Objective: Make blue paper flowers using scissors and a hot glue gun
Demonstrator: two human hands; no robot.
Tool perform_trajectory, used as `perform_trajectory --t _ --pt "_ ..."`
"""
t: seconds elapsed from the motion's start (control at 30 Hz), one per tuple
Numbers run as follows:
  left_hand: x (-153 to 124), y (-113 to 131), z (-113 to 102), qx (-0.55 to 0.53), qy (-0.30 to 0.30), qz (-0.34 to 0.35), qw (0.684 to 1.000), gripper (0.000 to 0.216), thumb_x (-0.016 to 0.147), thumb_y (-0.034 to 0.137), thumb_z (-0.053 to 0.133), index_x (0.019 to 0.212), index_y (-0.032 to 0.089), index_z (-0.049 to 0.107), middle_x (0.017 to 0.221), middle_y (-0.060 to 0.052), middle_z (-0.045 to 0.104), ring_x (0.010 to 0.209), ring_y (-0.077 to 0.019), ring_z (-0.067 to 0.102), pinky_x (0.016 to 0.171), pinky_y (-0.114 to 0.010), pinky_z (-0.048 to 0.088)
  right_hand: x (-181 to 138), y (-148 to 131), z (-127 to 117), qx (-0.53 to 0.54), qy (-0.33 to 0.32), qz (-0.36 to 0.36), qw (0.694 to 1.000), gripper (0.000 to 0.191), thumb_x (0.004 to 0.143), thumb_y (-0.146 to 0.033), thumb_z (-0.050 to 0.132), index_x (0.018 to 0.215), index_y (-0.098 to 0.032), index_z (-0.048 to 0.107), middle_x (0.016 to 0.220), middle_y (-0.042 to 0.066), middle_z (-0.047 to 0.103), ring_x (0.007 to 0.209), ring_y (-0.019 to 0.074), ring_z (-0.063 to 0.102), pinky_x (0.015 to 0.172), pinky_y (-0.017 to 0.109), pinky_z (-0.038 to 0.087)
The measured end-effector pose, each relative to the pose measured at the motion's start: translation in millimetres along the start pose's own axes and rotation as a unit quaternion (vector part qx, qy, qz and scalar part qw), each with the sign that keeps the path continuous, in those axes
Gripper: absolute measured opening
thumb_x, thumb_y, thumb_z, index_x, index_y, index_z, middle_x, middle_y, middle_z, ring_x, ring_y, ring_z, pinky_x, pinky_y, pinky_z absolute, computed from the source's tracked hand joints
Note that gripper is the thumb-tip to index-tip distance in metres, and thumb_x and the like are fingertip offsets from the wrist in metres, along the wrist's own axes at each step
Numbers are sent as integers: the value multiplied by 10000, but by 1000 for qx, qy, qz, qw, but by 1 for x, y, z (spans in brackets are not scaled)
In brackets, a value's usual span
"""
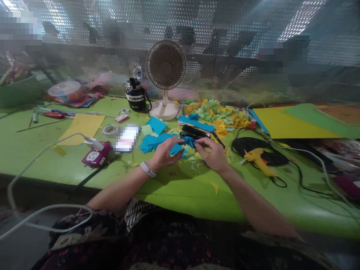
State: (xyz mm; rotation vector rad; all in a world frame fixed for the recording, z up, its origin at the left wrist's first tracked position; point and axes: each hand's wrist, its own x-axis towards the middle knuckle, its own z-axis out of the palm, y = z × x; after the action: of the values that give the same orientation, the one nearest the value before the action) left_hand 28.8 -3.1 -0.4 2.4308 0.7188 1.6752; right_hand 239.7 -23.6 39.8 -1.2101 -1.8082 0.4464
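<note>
A small folded piece of blue paper [189,141] is between my two hands, above the table. My right hand [213,153] is closed, pinching the paper's right end between thumb and fingertips. At its left end, the index finger of my left hand [166,153] reaches the paper, while the thumb stands apart below. A white band circles my left wrist. Under and beside my left hand lie loose blue paper sheets [153,142]. Just behind the folded piece is a black stapler [195,132], partly covered by my fingers. Small paper scraps [194,165] are scattered below.
Behind my hands are a pile of green and yellow paper pieces [218,114], a fan [165,67] and a black bottle [135,95]. Leftward lie a phone [127,138], tape roll [110,130] and purple power adapter [96,154]. A yellow glue gun [260,161] and cables lie right.
</note>
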Motion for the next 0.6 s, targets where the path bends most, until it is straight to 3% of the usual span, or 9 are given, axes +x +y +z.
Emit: perform_trajectory --t 0.13,0.37,0.6 --pt "6 7 -6 -40 11 -7 999 369 861 226 684 1207 200 559 1122 -110 674 1073 -230 652 935 -423 549 1 3 -1 -28 21 -29 999 179 877 -364 599 831 -208 672 755 33 720 675 181 655 676 312 539" --pt "7 7 -5 0 21 -28 999 364 831 189 693 1168 194 556 1040 -86 657 1016 -230 628 873 -397 537 -5 4 8 -98 7 -118 988 170 929 -313 566 873 -202 682 810 67 729 726 204 673 700 326 527" --pt "4 6 -3 20 12 -45 999 332 821 155 664 1134 198 560 1014 -68 654 984 -215 623 855 -367 526 -8 3 10 -114 -12 -154 981 200 961 -302 544 905 -182 695 839 84 734 763 215 682 710 338 529"
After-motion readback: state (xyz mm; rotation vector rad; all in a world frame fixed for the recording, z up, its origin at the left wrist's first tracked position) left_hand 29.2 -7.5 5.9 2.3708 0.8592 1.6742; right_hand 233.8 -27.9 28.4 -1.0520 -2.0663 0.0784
